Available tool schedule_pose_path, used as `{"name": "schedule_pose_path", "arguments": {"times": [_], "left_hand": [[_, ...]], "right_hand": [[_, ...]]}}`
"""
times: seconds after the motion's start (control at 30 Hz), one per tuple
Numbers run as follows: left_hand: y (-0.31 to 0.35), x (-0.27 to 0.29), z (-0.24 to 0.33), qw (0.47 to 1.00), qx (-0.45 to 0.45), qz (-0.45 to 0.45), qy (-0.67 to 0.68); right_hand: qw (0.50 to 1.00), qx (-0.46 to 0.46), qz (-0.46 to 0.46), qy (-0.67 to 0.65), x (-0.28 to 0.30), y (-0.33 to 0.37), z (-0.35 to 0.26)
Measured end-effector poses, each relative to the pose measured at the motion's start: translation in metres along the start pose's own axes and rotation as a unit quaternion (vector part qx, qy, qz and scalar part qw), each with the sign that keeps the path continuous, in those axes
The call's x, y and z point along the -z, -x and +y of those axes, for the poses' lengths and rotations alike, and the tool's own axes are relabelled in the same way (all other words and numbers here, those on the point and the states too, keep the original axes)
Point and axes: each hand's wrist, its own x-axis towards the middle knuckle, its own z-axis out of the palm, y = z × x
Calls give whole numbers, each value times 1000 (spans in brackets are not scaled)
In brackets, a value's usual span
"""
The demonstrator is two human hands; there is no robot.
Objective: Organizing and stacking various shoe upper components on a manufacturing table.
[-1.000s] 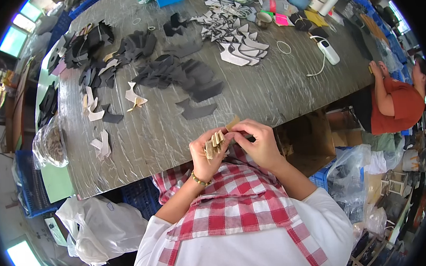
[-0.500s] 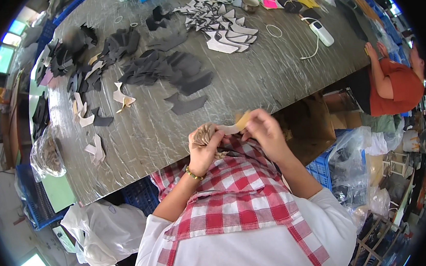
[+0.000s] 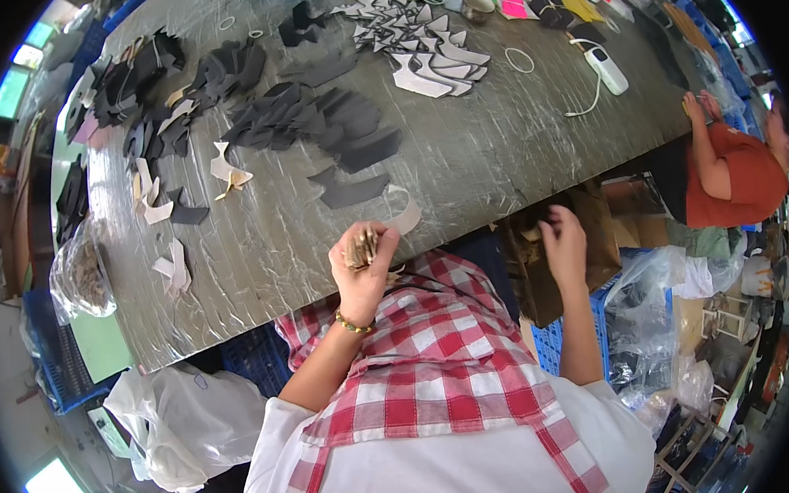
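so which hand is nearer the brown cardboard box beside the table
Right. The right hand reaches down at the open top of the brown cardboard box, while the left hand holds a stack of tan pieces at the table edge, apart from the box.

Daylight is flooding the scene evenly, leaving the grey table [image 3: 498, 159] bright and its scuffed surface giving off a soft sheen rather than hard glare. Windows [image 3: 14, 89] at the upper left are blowing out to white-blue, and another bright patch is burning at the lower left corner. Shadows are staying faint and short under the scattered pieces. The fisheye lens is bending the table's edges into curves and a black rim is closing the picture into a circle. The centre is reading sharp, while detail near the rim is smearing and softening.
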Motion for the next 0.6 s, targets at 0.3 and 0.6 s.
{"name": "schedule_pose_path", "arguments": {"times": [0.3, 0.6], "left_hand": [[8, -5, 4, 979, -111, -27, -169], [-21, 41, -6, 809, -153, -25, -567]], "right_hand": [[939, 285, -113, -153, -22, 8, -169], [965, 97, -67, -234, 2, -19, -146]]}}
